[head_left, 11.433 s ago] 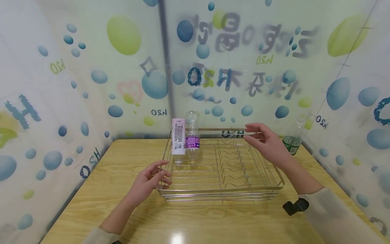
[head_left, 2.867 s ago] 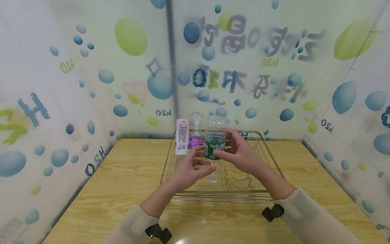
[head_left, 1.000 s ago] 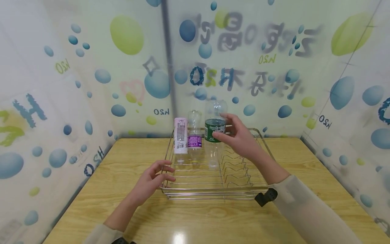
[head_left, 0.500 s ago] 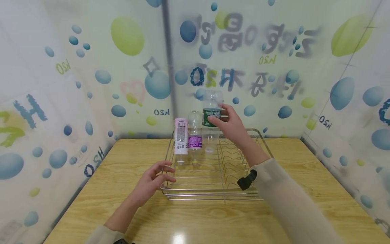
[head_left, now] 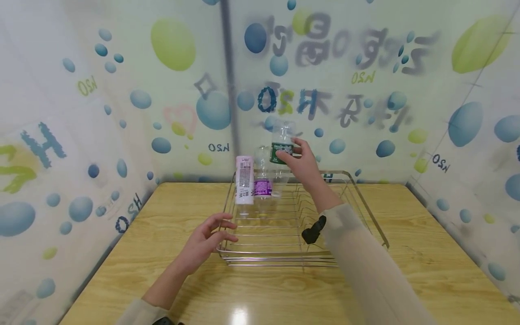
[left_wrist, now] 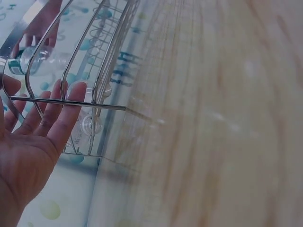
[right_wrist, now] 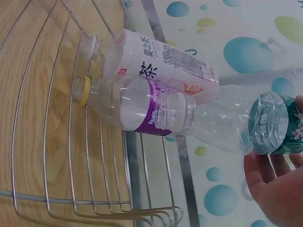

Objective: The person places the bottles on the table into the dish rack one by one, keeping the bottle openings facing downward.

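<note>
My right hand (head_left: 301,162) grips a clear plastic bottle (head_left: 282,153) with a green label round its middle. Neck down, this bottle hangs above the back of a wire dish rack (head_left: 264,235). In the right wrist view its open mouth (right_wrist: 173,113) overlaps the purple label of another clear bottle (right_wrist: 124,105), which stands inverted in the rack with a yellow ring at its neck. A pink-and-white labelled bottle (head_left: 244,180) stands inverted beside that one. My left hand (head_left: 205,241) rests against the rack's left side with relaxed fingers (left_wrist: 68,124) at its wires.
The rack stands on a wood-grain table (head_left: 284,293). Zigzag wire dividers (head_left: 310,203) fill its right half. Behind the table hangs a patterned curtain (head_left: 345,58), with more curtain at both sides.
The green-labelled bottle came from the right of the rack through both hands. My left hand returned to the rack's side; my right carried the bottle up and back, and it now tilts.
</note>
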`<state>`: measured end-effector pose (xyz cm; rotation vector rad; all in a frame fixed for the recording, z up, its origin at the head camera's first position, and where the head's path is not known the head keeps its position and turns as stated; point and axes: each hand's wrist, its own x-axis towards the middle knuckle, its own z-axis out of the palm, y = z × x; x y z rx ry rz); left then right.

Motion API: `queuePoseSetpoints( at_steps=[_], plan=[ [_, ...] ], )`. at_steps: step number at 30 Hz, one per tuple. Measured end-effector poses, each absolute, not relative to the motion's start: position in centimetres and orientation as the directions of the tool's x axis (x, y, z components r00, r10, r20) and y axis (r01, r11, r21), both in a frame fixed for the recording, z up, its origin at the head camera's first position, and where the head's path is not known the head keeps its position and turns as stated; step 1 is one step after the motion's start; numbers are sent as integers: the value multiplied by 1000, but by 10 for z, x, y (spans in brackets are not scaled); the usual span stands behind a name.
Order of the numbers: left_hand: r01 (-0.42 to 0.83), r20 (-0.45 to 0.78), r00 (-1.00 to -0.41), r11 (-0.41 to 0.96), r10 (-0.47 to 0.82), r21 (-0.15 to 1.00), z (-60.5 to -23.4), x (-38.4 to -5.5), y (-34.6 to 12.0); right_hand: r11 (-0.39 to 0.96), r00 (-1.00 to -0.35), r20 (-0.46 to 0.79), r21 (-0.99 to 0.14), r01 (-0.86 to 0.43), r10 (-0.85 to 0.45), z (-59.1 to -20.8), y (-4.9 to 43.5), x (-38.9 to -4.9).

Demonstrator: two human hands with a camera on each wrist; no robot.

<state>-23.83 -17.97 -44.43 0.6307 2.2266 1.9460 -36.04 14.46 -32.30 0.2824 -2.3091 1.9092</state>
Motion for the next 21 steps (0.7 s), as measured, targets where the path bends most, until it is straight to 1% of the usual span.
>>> queuePoseSetpoints(
  at_steps=[4, 12, 15, 21],
  plan=[
    [232, 184, -904, 83, 386, 969, -444, -238, -180, 133, -981, 191, -972, -194, -29, -331, 143, -368],
    [226, 178, -907, 86, 381, 970, -444, -237, -179, 91, -987, 159, -983, -158, 1, -347, 148, -377],
    [229, 179, -908, 91, 378, 969, -444, -236, -179, 124, -989, 145, -982, -145, -10, -352, 150, -377],
    [238, 184, -907, 100, 380, 966, -444, -237, -179, 233, -990, 134, -962, -142, -50, -357, 154, -373]
  ],
)
